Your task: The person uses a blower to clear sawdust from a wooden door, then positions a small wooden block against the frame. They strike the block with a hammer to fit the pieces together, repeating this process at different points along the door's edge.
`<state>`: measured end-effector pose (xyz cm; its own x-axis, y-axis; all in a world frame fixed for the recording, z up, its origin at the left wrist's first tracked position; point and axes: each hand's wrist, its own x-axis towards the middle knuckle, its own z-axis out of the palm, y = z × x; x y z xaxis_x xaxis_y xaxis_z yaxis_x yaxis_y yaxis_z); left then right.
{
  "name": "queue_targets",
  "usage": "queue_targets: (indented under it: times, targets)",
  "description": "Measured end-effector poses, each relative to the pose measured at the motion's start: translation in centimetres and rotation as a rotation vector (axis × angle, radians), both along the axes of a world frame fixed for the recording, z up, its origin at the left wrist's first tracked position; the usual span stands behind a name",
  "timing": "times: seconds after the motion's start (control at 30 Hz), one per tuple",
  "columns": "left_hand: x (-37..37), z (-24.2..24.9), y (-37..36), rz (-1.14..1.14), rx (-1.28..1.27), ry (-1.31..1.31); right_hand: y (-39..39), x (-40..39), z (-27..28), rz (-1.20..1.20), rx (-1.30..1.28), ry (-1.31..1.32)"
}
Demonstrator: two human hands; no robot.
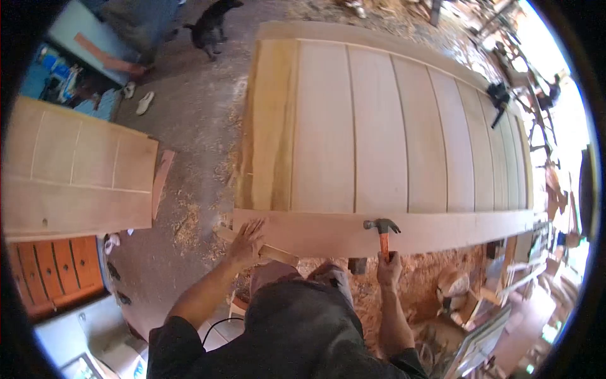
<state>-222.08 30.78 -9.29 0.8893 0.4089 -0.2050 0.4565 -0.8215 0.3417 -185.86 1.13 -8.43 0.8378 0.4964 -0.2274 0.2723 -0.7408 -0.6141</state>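
Note:
A large wooden panel door (379,126) with several vertical boards and a plain near rail (315,230) lies flat in front of me. My right hand (389,270) is closed round the orange handle of a claw hammer (381,226), whose dark head overlaps the rail in this view. At the rail's left end, my left hand (247,244) has its fingers stretched out and holds nothing in its grasp. It lies across a narrow wood strip (278,254), which shows on both sides of the hand along the door's near edge.
A black power tool (498,100) sits on the door's far right. Another panel (82,170) lies to the left, above an orange slatted piece (58,273). A dog (209,26) stands at the back. Shavings cover the floor (188,221); shoes (144,103) lie there too.

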Motion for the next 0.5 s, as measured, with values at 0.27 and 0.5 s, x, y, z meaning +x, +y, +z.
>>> queue_targets:
  times: [0.27, 0.5]
  targets:
    - [1.9, -0.3, 1.2, -0.102, -0.197, 0.175, -6.0, -7.0, -1.6, -0.470, 0.095, -0.028]
    - [0.5, -4.2, 0.2, -0.162, -0.013, 0.142, -8.7, -4.8, -4.1, -0.542, 0.185, 0.007]
